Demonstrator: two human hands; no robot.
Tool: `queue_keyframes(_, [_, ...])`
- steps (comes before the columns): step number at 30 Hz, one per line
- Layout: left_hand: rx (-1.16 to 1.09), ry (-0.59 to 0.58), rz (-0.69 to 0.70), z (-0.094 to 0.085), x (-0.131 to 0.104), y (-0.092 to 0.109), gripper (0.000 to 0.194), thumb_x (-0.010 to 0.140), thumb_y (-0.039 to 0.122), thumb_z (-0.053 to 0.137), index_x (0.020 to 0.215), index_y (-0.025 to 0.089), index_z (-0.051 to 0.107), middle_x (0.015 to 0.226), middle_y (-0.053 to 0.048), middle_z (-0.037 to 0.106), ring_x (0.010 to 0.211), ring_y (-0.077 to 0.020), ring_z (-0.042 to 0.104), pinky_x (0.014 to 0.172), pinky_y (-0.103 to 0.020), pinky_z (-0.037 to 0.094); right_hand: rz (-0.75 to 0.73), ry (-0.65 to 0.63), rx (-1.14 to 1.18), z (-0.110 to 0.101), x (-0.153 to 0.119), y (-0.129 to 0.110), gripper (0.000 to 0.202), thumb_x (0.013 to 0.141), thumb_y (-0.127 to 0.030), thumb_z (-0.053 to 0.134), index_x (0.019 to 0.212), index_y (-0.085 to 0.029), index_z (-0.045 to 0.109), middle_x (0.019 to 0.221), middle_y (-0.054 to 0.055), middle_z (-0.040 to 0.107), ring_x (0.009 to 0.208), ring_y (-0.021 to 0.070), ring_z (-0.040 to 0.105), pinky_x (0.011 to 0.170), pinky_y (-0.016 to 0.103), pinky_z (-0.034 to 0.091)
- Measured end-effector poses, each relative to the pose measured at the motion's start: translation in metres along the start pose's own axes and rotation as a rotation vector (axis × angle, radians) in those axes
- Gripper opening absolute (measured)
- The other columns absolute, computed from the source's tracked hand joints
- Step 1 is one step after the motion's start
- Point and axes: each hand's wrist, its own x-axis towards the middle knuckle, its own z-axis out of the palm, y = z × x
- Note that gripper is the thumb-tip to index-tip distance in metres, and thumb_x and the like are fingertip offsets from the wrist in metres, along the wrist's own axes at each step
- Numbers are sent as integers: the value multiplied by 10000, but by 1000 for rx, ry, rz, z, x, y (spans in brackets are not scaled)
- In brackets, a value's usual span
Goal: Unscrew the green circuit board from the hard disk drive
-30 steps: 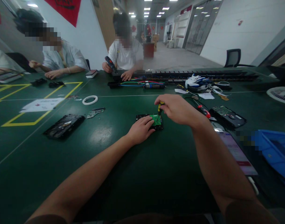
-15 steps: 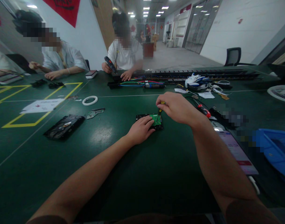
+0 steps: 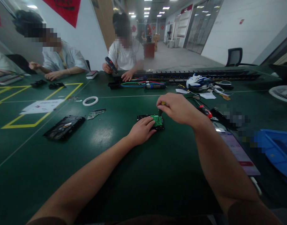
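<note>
A black hard drive [image 3: 160,127] with a green circuit board [image 3: 159,118] facing up lies flat on the green table in front of me. My left hand [image 3: 142,129] grips its left part, the fingers across the top and the thumb along the near edge, covering much of it. Above the drive's right side, my right hand [image 3: 175,107] pinches a small screwdriver [image 3: 160,113] with a dark and yellow handle. The screwdriver stands nearly upright with its tip down at the board. Whether the tip sits in a screw is too small to tell.
To the left lie an opened black drive case [image 3: 64,127], a loose circuit board [image 3: 96,114] and a white tape roll [image 3: 90,101]. On the right are a red-handled screwdriver [image 3: 205,111], a phone [image 3: 238,153] and a blue bin [image 3: 278,153]. Across the table, a person holds a power screwdriver [image 3: 111,64].
My right hand has shifted very slightly around the screwdriver handle. My left hand and the hard drive stay in place.
</note>
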Motion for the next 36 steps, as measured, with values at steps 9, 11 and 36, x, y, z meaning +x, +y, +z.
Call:
queue_keyframes(9, [14,3,6,-2,1,1,446,1091,412,612,1443,138,627,1531,-184,625,1473,-349,571,1254,-534,472,21,24,20,0,0,-2,188,997,-172,589,1093,-169,750,1109,122,785,1027,272,692,928,375,479])
queue_keyframes(11, [11,2,6,-2,1,0,448,1091,410,611,1446,137,626,1533,-184,623,1474,-351,570,1254,-536,472,-7,27,8,0,0,-2,182,1019,-192,575,1059,-179,752,1086,119,775,1040,274,680,928,379,473])
queue_keyframes(36, [2,7,9,0,0,-1,431,1078,408,631,1448,186,627,1536,-164,621,1480,-343,565,1253,-548,474,30,37,21,3,0,1,258,1007,-184,590,1206,-164,754,1215,133,790,1102,281,706,973,380,484])
